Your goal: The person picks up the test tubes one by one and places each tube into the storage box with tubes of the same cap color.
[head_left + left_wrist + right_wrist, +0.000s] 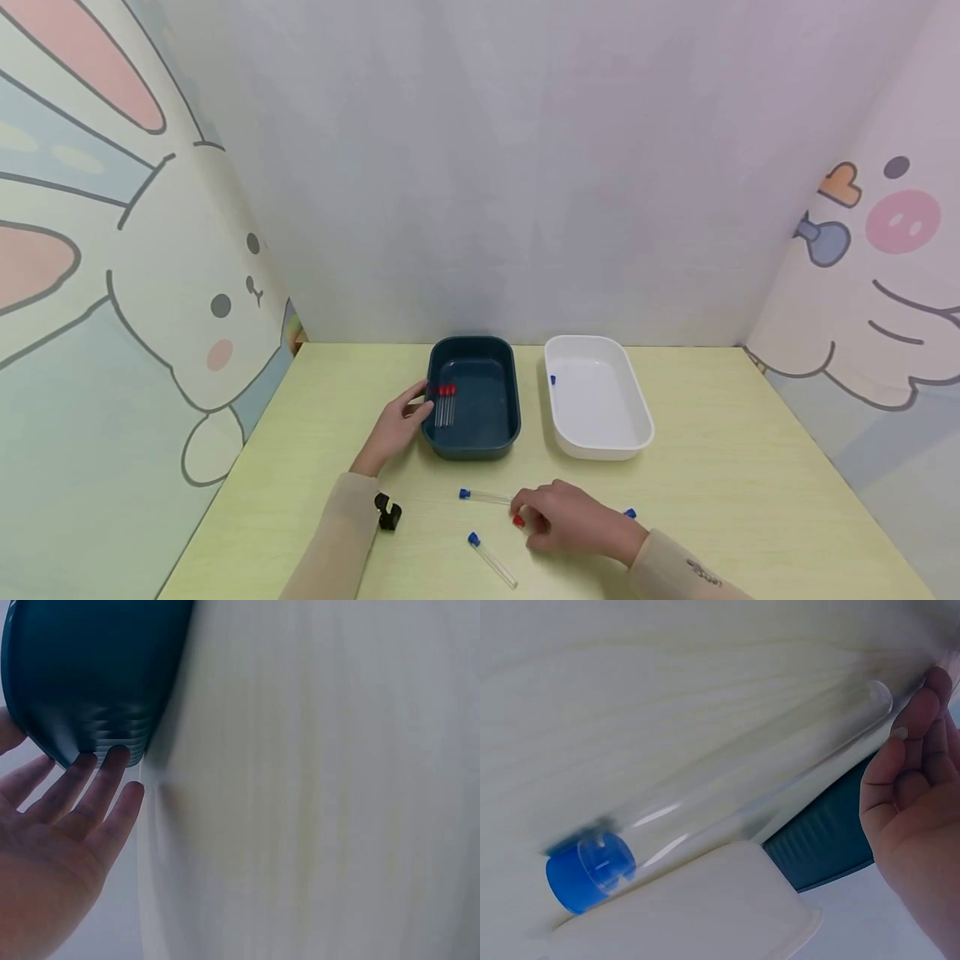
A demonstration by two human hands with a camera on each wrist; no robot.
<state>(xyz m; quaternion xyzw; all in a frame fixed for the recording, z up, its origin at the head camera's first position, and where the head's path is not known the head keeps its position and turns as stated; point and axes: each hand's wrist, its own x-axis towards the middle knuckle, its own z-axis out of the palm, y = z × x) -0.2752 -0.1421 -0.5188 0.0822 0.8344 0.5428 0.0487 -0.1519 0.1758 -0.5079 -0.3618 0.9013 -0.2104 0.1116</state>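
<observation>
On my head feed, a dark tray (480, 412) sits on a pale table (697, 408), with a row of thin red-capped tubes (446, 408) lying inside along its left side. The left hand (397, 421) is at the dark tray's left wall. In the left-wrist view I see its fingers (112, 769) spread, tips touching the tray's outer side. The right hand (566, 517) is low over the table, in front of the dark tray and to its right, with its fingers bent about a red cap (518, 521); I cannot tell whether they pinch it.

In front of the dark tray lies one blue-capped tube (483, 497), its far end reaching the right hand. Another clear tube (495, 562) with a blue cap lies slanted farther in front of the dark tray. Out to its front right, a blue cap (630, 514) shows past the right wrist.

Just right of the dark tray stands a white tray (600, 433) with a small blue piece (552, 380) by its left wall. Behind the dark tray hangs a plain pale curtain (480, 167); well to its left is a cartoon rabbit (180, 292).
</observation>
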